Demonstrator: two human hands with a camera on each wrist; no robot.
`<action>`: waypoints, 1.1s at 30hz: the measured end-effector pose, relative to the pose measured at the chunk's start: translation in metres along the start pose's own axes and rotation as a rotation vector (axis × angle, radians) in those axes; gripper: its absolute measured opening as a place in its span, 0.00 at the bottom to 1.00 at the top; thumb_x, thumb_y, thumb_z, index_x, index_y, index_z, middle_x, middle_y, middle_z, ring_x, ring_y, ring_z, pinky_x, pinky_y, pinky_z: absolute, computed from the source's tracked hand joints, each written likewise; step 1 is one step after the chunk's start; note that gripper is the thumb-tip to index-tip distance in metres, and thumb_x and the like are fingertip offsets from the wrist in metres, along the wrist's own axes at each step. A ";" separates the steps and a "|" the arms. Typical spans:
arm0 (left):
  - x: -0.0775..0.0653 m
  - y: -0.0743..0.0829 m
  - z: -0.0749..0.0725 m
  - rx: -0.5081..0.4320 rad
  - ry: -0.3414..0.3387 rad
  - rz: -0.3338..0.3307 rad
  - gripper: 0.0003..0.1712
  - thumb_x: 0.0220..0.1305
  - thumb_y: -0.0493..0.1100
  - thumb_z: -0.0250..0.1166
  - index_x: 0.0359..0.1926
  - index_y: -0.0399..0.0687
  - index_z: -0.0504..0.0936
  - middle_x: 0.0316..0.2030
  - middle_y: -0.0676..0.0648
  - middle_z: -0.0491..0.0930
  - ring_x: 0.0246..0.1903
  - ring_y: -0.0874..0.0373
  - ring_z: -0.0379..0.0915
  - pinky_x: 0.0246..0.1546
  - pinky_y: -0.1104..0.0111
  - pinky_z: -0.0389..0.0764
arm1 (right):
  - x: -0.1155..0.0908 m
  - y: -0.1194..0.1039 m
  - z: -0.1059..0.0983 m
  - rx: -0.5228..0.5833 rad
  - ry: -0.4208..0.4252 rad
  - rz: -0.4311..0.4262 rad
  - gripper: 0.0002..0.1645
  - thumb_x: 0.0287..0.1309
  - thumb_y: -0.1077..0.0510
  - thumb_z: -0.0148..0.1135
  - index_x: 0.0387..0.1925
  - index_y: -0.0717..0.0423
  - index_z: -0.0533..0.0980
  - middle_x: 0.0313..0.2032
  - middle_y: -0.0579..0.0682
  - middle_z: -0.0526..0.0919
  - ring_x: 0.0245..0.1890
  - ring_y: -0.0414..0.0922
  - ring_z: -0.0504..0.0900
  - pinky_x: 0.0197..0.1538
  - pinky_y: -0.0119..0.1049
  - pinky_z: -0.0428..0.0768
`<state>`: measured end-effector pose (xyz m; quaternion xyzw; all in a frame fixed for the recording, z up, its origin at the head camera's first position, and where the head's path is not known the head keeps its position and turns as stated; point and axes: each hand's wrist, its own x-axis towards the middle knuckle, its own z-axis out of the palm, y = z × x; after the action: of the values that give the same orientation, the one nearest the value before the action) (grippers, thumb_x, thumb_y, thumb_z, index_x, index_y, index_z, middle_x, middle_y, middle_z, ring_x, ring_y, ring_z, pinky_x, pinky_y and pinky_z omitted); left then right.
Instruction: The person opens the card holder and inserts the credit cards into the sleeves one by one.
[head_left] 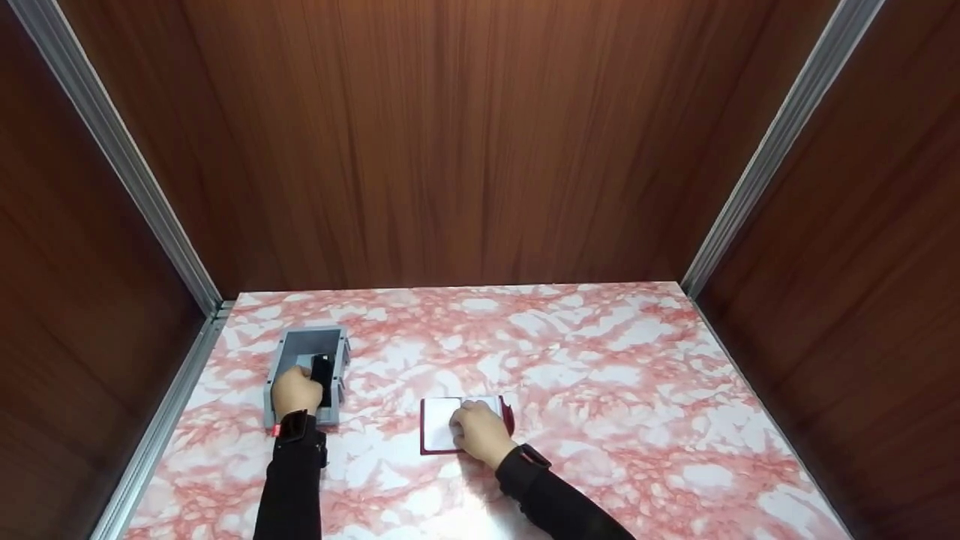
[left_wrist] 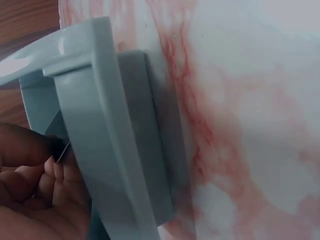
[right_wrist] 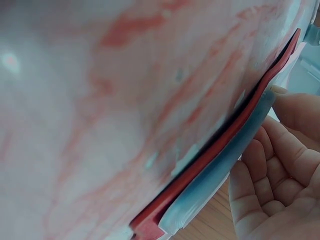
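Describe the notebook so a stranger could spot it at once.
In the head view, find the pink marbled table and look below the picture's centre. The notebook lies open there beneath the right hand. Flat, with white pages and a dark red cover, it differs from the deep grey bin to its left.

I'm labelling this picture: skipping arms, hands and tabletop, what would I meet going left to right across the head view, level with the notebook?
Left wood-grain panel, metal rail, gray plastic bin, open red-covered notebook, right wood-grain panel.
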<state>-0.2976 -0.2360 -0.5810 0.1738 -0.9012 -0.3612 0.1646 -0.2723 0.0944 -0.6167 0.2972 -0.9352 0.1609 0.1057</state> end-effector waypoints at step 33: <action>0.001 0.058 -0.038 -0.197 0.104 0.104 0.16 0.63 0.29 0.54 0.50 0.25 0.79 0.41 0.29 0.79 0.43 0.36 0.76 0.47 0.49 0.74 | -0.001 -0.002 -0.002 0.005 -0.025 0.023 0.12 0.39 0.61 0.76 0.29 0.52 0.82 0.30 0.44 0.77 0.34 0.46 0.77 0.40 0.34 0.77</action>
<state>-0.2943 -0.2193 -0.5136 0.1285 -0.8594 -0.4295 0.2460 -0.2705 0.0943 -0.6152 0.2885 -0.9394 0.1607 0.0915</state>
